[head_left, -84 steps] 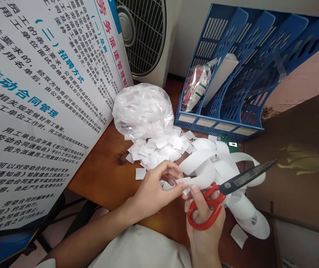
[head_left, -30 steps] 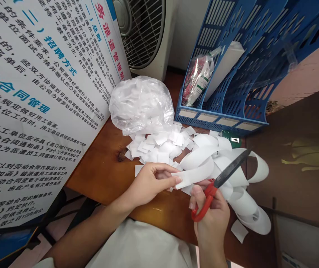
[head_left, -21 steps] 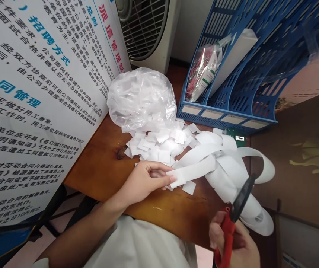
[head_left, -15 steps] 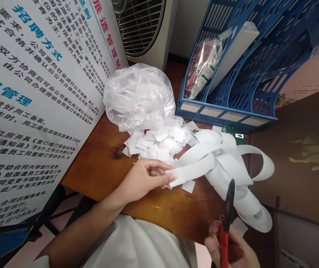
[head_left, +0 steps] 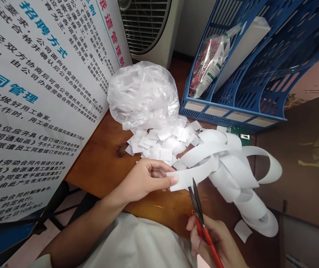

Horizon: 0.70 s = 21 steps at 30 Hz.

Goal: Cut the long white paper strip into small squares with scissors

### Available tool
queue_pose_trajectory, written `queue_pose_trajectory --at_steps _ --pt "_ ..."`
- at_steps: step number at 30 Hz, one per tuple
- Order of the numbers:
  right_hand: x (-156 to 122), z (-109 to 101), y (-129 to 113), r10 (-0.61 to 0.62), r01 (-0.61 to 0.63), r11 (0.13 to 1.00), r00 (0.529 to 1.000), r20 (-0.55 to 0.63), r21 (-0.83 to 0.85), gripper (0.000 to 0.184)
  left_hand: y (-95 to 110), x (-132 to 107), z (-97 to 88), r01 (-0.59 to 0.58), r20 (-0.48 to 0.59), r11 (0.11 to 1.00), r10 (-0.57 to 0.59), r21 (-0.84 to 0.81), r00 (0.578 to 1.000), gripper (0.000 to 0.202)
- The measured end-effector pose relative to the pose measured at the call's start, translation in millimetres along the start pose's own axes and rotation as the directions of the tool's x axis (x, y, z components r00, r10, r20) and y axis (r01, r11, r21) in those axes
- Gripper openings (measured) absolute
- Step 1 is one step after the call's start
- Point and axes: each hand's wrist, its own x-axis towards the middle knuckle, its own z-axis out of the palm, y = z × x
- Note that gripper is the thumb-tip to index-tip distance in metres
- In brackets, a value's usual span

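My left hand (head_left: 148, 180) pinches the free end of a long white paper strip (head_left: 195, 175) between thumb and fingers. The strip runs right into a loose, curling heap. My right hand (head_left: 215, 238) grips red-handled scissors (head_left: 200, 214), whose dark blades are parted and point up at the strip's lower edge, just right of my left hand. Beyond my left hand lies a pile of small white paper squares (head_left: 159, 145), spilling from the mouth of a clear plastic bag (head_left: 144, 95). One loose white square (head_left: 243, 230) rests right of my right hand.
A blue file rack (head_left: 232, 111) holding a plastic packet (head_left: 211, 67) and a white box stands at the back right. A printed board (head_left: 36, 111) borders the wooden table (head_left: 92, 167) on the left, and a fan (head_left: 148, 29) stands behind the bag. A green object (head_left: 241, 136) sits by the rack.
My right hand has brought the scissors left and up to the strip, and the blades have parted. My left hand keeps its hold on the strip's end. The whole view has shifted slightly.
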Motion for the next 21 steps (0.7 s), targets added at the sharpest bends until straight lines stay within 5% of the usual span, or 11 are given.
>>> queue_pose_trajectory --at_steps 21 --pt "11.3 8.0 -21.3 0.041 -0.033 0.998 0.991 0.126 -0.062 0.038 -2.5 -1.0 0.1 0.0 -0.008 1.0 0.0 0.007 1.0 0.022"
